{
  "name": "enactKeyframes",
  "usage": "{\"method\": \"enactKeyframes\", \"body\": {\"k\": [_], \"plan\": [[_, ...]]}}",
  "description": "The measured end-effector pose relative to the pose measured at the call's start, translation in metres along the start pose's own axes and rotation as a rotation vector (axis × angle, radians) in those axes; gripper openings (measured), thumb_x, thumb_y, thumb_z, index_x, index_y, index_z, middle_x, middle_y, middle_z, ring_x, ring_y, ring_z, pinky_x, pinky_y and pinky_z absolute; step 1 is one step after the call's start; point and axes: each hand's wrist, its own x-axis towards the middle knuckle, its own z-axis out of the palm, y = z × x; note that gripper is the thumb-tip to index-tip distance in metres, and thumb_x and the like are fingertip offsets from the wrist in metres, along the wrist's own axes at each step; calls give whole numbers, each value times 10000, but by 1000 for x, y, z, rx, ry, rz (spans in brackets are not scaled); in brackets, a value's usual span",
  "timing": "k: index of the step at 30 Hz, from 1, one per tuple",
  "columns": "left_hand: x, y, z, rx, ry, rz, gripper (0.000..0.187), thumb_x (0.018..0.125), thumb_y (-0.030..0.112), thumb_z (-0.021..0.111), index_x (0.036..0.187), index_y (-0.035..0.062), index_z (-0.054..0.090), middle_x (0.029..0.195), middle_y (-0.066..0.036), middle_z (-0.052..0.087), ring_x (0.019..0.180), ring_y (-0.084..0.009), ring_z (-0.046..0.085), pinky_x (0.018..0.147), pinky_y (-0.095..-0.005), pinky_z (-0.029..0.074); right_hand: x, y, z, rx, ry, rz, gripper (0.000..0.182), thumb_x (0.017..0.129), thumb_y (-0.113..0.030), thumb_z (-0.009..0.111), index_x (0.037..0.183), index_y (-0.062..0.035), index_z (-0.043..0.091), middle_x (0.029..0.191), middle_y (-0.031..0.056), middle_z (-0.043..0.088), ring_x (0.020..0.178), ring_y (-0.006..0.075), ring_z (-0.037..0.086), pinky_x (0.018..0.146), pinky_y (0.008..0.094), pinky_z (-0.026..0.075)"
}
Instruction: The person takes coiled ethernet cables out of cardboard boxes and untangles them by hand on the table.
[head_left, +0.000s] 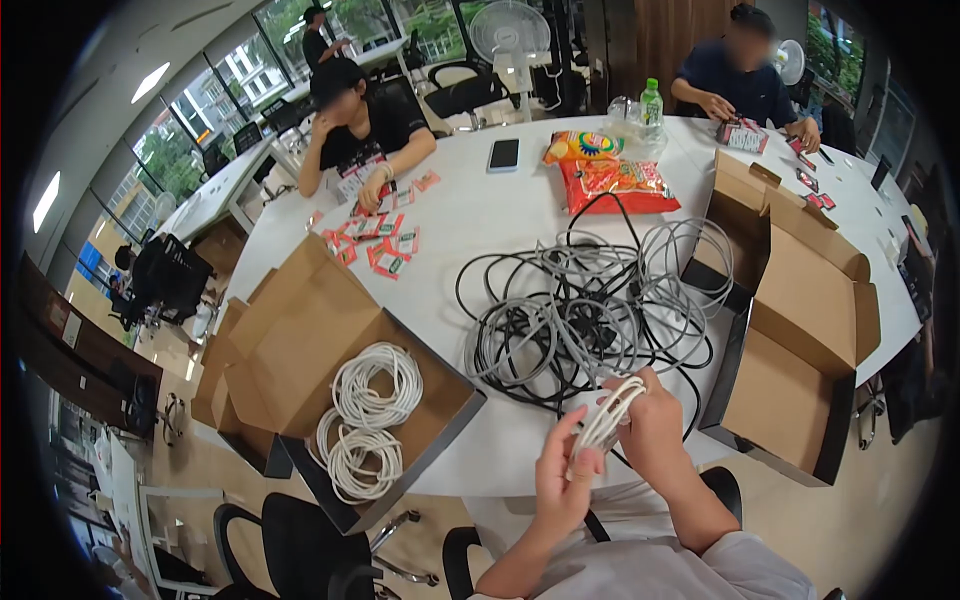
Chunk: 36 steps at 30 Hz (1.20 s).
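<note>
Near the table's front edge, a small coil of white cable (612, 415) is held between my two hands. My left hand (565, 468) has its thumb and fingers closed on the coil's lower end. Around the upper end, my right hand (650, 415) is curled, its fingertips partly hidden. Just beyond lies a tangled heap of grey and black cables (590, 320). To the left, an open cardboard box (440, 385) contains coiled white cables (375, 385). On the right stands another open cardboard box (790, 400) with a bare brown bottom.
Across the white table (460, 220) are snack bags (615, 185), a phone (505, 154) and a green-capped bottle (651, 103). One person (365, 130) sits behind red-and-white packets (375, 235); another person (735, 75) handles small boxes. Chairs (300, 540) stand below the front edge.
</note>
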Motion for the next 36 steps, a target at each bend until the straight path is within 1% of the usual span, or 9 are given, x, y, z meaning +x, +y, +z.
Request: {"method": "enactKeyframes", "body": {"k": [5,8,15,18,23,27,29,32,36], "plan": [[-5,-16,-35,-9,5,90,357,993,233,436,1172,-46,569,1036,-116,628,932,-160,506,791,-297,433,8,-8,13,38,62,-76,346,640,-37,742,980,-103,736,689,96,524,558,263,551,516,356,446],[0,8,-46,474,-35,146,306,977,186,459,1021,-56,642,1094,-122,623,1021,-192,495,870,-305,412,23,-8,6,199,188,-68,297,675,-110,773,970,-103,747,639,74,501,524,222,524,466,334,409],[-3,6,-53,91,-127,-248,321,953,199,521,1074,-75,636,1068,-130,648,992,-176,588,909,-303,420,21,3,7,279,229,-72,242,714,-78,734,955,-87,748,632,71,526,478,192,511,435,306,385],[1,3,-44,125,23,-114,307,944,184,544,1084,-75,632,1044,-124,665,946,-161,607,910,-296,428,22,4,-5,316,197,-31,225,781,-84,697,1003,-95,725,702,97,577,510,221,554,461,311,422],[13,4,-22,57,429,225,337,847,79,677,1146,-36,573,1055,-134,635,912,-162,590,862,-285,463,14,24,-12,337,-206,1,384,855,-279,660,1145,-28,639,679,142,617,566,276,602,551,376,461],[16,3,-18,223,413,400,689,846,48,655,1401,-4,251,1076,-144,621,876,-146,581,866,-285,466,9,33,-14,477,-329,101,431,885,-308,603,1191,-5,600,591,147,605,577,291,614,575,389,461],[10,-4,-18,505,427,343,624,828,50,678,1353,-18,348,1034,-122,625,879,-158,576,862,-299,467,4,37,-21,451,-313,133,428,889,-294,593,1202,-3,593,605,156,610,578,291,613,581,392,462],[22,6,-15,1065,265,649,380,743,22,724,1108,-11,622,891,-85,639,910,-216,549,812,-338,455,6,33,-27,473,-260,100,409,888,-224,591,1235,-8,575,613,159,604,542,279,600,556,371,461],[31,7,-2,1133,223,548,268,686,20,746,949,35,698,885,-58,666,912,-246,511,803,-340,412,-1,28,-39,719,-276,135,402,905,-124,557,1295,-33,541,581,94,587,485,178,580,501,302,449]]}}
